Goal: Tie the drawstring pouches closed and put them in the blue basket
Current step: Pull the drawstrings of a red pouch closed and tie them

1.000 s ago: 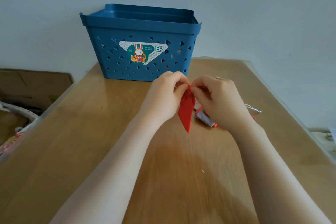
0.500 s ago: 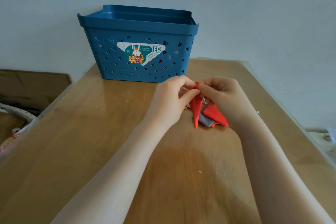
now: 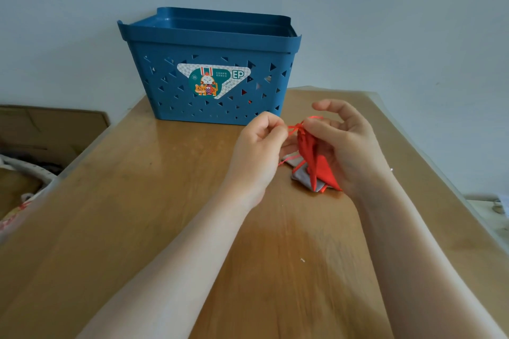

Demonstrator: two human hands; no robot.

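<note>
A red drawstring pouch (image 3: 312, 155) hangs above the wooden table (image 3: 154, 201), gathered at its top. My right hand (image 3: 347, 143) holds the pouch by its neck, the forefinger raised with a loop of red string over it. My left hand (image 3: 260, 146) pinches the red drawstring (image 3: 293, 127) just left of the neck. Under the red pouch lies a grey pouch (image 3: 301, 175) with red cord, flat on the table. The blue basket (image 3: 212, 44) stands behind my hands at the table's far edge; something red shows through its holes.
A cardboard box (image 3: 52, 129) sits off the table's left side, with cloth items below it. The pale wall rises right behind the basket. The table's right edge runs close to my right forearm.
The pouch's mouth has been drawn shut and bunched. My left hand has moved left along the string, and my right forefinger has lifted with a loop of cord.
</note>
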